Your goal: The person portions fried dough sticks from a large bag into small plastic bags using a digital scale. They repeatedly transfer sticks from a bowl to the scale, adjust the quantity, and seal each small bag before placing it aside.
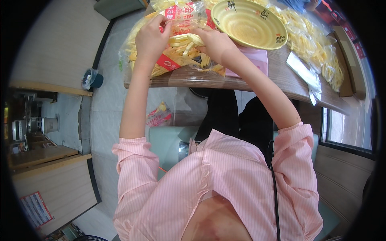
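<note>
A large clear plastic bag with red and yellow printing (169,62) lies at the table's near edge, full of pale yellow potato strips. My left hand (152,40) pinches the edge of its opening with thumb and fingers. My right hand (215,45) reaches in from the other side and grips a small bunch of potato strips (190,40) at the bag's mouth. Just beyond my right hand, a wide yellow bowl (248,28) with dark painted characters shows no food inside. It rests over a flat pink object (256,63), possibly a scale.
Clear bags of potato strips (313,45) line the right side of the wooden table (280,69), near white plastic bags (304,72) and a cardboard box (349,60). At the far edge is another person's blue clothing (294,4). A printed bag (161,114) and a lined bin (93,79) are on the floor.
</note>
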Demonstrator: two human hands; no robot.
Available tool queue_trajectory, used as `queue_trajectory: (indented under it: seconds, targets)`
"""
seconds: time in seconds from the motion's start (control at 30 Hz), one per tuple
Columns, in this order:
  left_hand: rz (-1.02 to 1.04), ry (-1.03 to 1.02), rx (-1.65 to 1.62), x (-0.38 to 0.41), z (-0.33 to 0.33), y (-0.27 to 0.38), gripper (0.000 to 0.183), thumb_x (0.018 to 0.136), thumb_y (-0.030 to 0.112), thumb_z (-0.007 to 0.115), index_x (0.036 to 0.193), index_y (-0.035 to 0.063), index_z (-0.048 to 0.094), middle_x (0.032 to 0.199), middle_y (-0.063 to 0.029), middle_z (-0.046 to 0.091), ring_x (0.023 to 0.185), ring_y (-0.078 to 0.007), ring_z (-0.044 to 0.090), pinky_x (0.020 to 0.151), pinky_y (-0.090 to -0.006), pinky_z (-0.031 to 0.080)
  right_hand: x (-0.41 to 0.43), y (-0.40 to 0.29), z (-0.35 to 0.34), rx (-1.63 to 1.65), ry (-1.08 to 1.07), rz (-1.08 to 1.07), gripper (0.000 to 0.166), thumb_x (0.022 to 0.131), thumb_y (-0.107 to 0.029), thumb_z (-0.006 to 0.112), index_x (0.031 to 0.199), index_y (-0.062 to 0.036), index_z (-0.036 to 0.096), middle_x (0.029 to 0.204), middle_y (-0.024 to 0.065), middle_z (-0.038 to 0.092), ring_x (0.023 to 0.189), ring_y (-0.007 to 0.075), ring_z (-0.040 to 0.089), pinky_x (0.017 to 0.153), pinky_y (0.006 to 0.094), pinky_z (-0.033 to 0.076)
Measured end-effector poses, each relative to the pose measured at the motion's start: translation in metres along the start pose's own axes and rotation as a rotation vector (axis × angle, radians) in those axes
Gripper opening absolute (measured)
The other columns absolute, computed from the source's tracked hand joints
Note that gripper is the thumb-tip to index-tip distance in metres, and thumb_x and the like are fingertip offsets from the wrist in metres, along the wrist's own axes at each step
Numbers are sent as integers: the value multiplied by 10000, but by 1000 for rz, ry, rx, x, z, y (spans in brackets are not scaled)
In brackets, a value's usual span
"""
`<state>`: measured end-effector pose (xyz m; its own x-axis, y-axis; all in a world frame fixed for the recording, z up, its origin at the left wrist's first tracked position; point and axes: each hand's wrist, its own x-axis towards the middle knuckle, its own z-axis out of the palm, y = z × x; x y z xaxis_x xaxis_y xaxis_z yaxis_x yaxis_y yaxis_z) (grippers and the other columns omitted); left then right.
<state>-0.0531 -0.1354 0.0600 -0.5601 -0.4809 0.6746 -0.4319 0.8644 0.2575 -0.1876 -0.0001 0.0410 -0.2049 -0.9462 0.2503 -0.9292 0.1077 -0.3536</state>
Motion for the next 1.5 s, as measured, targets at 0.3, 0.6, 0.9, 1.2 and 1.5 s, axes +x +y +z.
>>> queue_trajectory:
  seconds: [0.3,0.6,0.9,1.2,1.5]
  targets:
    - [-113,-139,-319,13,-24,-17,196,765,222,660,823,37,633,687,-62,633,538,-125,576,517,-260,450,-1,-16,-9,108,88,-43,460,778,-204,636,1198,-121,466,913,166,619,863,332,594,752,401,473]
    - [-381,-387,-692,28,5,-53,146,751,70,606,872,-9,622,704,-42,612,547,-89,548,489,-233,461,22,-11,-21,329,-21,0,405,779,-212,644,1138,-72,519,864,147,631,782,223,613,715,337,470]
    - [-429,-370,-796,28,25,-65,153,749,3,536,881,-34,605,681,-44,585,523,-86,529,467,-222,449,31,-4,-29,806,-176,4,373,756,-199,649,1080,-31,574,964,105,639,884,183,599,791,303,451]
    - [-492,-429,-820,26,27,-69,176,785,147,651,908,30,605,735,22,574,564,-42,457,494,-199,368,32,-14,-47,1105,-240,138,392,738,-177,704,1058,13,582,963,122,637,811,154,631,690,247,502]
    - [-469,-384,-917,26,21,-68,185,803,152,651,931,27,606,746,34,576,602,-28,461,526,-179,375,34,-11,-54,1194,-336,158,400,773,-173,679,1089,25,532,991,131,617,824,150,633,686,240,538]
